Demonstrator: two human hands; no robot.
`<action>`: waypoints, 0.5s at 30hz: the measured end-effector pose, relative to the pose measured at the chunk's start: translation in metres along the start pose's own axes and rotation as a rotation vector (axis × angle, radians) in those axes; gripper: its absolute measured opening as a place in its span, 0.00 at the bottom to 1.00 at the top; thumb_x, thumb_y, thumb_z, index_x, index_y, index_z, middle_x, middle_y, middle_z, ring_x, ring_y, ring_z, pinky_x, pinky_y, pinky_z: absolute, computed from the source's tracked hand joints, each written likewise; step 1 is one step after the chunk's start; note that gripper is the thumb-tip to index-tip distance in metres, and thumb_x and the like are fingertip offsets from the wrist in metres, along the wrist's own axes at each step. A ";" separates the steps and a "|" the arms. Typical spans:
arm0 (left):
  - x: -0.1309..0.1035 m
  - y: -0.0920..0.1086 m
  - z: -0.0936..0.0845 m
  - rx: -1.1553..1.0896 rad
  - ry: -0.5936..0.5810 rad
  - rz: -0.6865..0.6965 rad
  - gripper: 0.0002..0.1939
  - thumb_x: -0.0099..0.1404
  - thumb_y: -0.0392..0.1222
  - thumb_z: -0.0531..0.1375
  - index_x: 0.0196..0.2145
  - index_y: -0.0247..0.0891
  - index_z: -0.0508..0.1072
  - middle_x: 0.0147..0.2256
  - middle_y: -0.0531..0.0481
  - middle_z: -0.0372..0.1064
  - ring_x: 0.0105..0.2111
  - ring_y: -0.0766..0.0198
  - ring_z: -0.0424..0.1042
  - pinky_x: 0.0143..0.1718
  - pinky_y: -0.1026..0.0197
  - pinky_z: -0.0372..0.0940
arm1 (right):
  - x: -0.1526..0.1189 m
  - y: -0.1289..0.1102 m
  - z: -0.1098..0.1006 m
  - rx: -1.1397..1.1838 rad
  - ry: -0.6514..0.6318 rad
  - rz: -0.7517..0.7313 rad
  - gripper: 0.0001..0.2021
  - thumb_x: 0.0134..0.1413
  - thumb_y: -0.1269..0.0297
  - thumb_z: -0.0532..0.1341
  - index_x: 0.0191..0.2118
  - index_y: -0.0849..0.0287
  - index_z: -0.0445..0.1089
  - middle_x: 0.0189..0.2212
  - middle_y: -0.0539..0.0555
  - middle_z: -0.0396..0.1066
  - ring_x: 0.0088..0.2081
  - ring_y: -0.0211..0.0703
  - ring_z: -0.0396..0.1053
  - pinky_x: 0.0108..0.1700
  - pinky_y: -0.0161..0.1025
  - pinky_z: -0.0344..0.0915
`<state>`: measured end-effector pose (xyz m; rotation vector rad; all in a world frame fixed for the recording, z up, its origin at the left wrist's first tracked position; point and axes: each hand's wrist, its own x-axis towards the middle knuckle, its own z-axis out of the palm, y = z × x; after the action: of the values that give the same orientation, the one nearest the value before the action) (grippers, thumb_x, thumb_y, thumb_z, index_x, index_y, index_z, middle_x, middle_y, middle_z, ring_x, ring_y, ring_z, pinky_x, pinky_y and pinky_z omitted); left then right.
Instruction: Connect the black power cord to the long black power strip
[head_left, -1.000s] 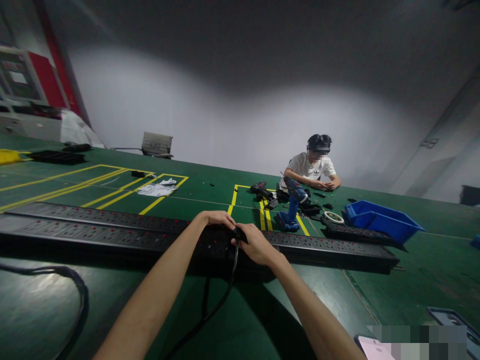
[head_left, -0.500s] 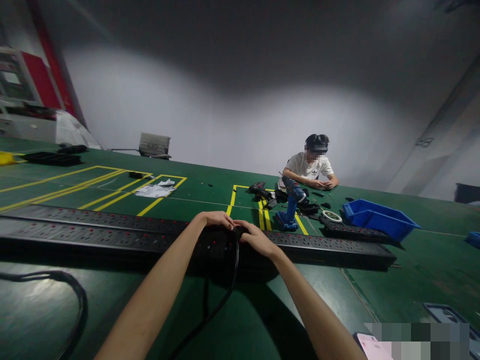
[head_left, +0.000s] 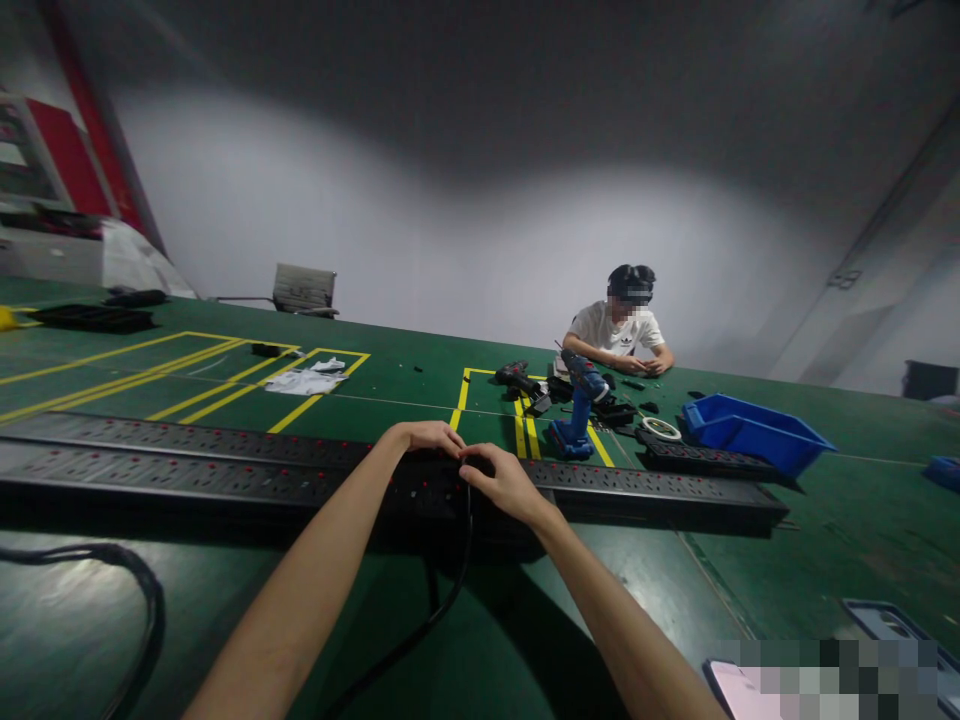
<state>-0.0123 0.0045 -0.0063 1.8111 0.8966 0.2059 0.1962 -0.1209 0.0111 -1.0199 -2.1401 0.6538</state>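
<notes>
Long black power strips (head_left: 225,475) with rows of sockets and small red marks lie side by side across the table in front of me. A black cable (head_left: 463,570) runs up from the table's near side to the strips' middle. At its upper end the thumb and fingers of my right hand (head_left: 504,482) pinch it. My left hand (head_left: 429,438) reaches over the strips from the left, its fingers pressed together and touching the same cable end. The fingertips of both hands nearly meet, and the exact end piece between them is hidden.
A blue cordless drill (head_left: 577,405) stands beyond the strips, near a second drill (head_left: 516,375) and loose black parts. At the right are a blue bin (head_left: 757,435) and a tape roll (head_left: 661,429). Another person (head_left: 619,335) sits across the table. A cable loop (head_left: 150,600) lies near left.
My right hand has shifted slightly left and down, and its thumb and forefinger show more clearly around the cable's upper end. My left hand stays almost in place.
</notes>
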 end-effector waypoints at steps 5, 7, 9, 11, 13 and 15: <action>0.001 -0.002 0.001 -0.005 0.024 -0.011 0.13 0.48 0.45 0.66 0.33 0.41 0.80 0.29 0.55 0.75 0.31 0.64 0.70 0.38 0.63 0.61 | 0.000 0.001 -0.009 0.086 -0.067 -0.002 0.20 0.56 0.68 0.56 0.55 0.55 0.68 0.54 0.54 0.68 0.55 0.44 0.65 0.57 0.42 0.59; 0.000 -0.001 0.001 0.011 0.018 -0.011 0.14 0.48 0.46 0.66 0.34 0.41 0.80 0.31 0.54 0.76 0.32 0.64 0.70 0.38 0.63 0.61 | 0.000 0.002 -0.015 0.076 -0.126 -0.031 0.25 0.50 0.72 0.58 0.57 0.55 0.66 0.54 0.54 0.68 0.55 0.45 0.65 0.57 0.43 0.59; -0.001 0.000 0.001 0.012 0.002 -0.012 0.15 0.48 0.47 0.66 0.35 0.42 0.80 0.32 0.54 0.76 0.33 0.63 0.71 0.38 0.63 0.62 | 0.000 0.004 -0.018 0.017 -0.139 -0.063 0.28 0.46 0.72 0.62 0.56 0.56 0.66 0.54 0.54 0.69 0.54 0.47 0.66 0.56 0.43 0.60; -0.002 -0.001 0.001 -0.005 -0.009 -0.013 0.16 0.49 0.47 0.66 0.36 0.42 0.80 0.34 0.53 0.77 0.34 0.62 0.71 0.39 0.62 0.63 | -0.001 0.006 -0.018 -0.068 -0.113 -0.065 0.27 0.45 0.69 0.65 0.55 0.56 0.67 0.52 0.55 0.70 0.53 0.49 0.67 0.55 0.44 0.61; -0.002 -0.001 0.001 -0.006 -0.011 -0.007 0.16 0.49 0.47 0.66 0.37 0.41 0.80 0.35 0.53 0.77 0.35 0.61 0.71 0.40 0.62 0.63 | -0.002 0.005 -0.016 -0.151 -0.091 -0.069 0.26 0.47 0.66 0.65 0.55 0.57 0.67 0.51 0.57 0.70 0.52 0.51 0.67 0.54 0.44 0.61; -0.001 -0.003 0.000 0.007 -0.007 0.007 0.16 0.50 0.46 0.66 0.38 0.40 0.80 0.35 0.53 0.77 0.36 0.62 0.71 0.42 0.62 0.62 | -0.003 0.004 -0.012 -0.226 -0.079 -0.093 0.25 0.50 0.64 0.64 0.55 0.58 0.67 0.52 0.58 0.70 0.52 0.52 0.67 0.54 0.46 0.61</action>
<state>-0.0142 0.0041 -0.0082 1.8205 0.8867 0.2012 0.2083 -0.1193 0.0151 -1.0187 -2.3558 0.4215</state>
